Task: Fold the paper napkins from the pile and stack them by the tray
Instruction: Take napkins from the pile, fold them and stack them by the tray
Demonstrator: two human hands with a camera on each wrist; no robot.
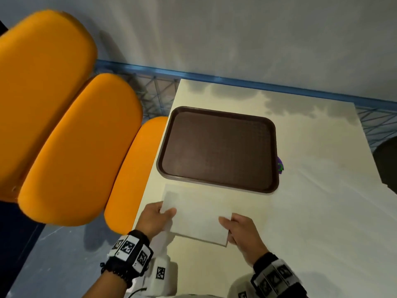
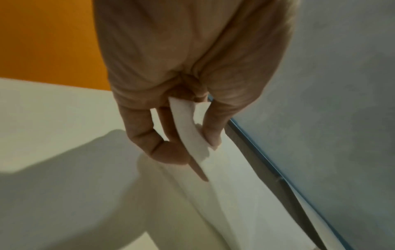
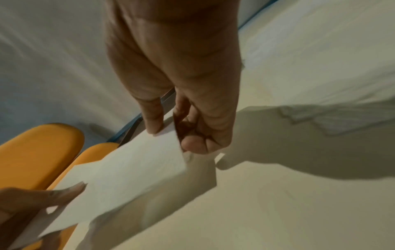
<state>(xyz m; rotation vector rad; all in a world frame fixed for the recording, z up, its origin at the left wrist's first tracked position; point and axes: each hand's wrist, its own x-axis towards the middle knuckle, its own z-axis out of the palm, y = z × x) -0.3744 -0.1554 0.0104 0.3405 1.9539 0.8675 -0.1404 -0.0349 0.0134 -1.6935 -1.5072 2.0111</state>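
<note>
Head view: a white paper napkin (image 1: 198,214) is held in the lower centre of the frame, above the cream table (image 1: 311,190) and just below the near edge of the brown tray (image 1: 219,147), which lies flat in the middle of the frame. The left hand (image 1: 153,218) pinches the napkin's left edge, thumb on top; the right hand (image 1: 242,231) pinches its lower right corner, thumb likewise on top. The sheet spans the gap between the two hands, and its shadow falls on the table beneath the lower edge. Whether its far edge touches the table cannot be told. Both wrists carry black bands with square printed markers (image 1: 129,247). Three orange seat cushions (image 1: 81,151) fill the left of the frame; a blue rail (image 1: 236,81) runs along the foot of the pale wall (image 1: 236,35) at the top. A small purple and green object (image 1: 280,166) shows at the tray's right rim. Left wrist view: the left hand's grip is closed on the napkin (image 2: 192,133), the thumb (image 2: 211,128) pressing the paper against the fingers (image 2: 149,135) curled beneath it. Right wrist view: the right hand (image 3: 181,84) grips the napkin (image 3: 132,172) at its upper corner between thumb (image 3: 152,116) and curled fingers (image 3: 198,145), while the left hand's fingertips (image 3: 70,191) hold the opposite edge at lower left.
</note>
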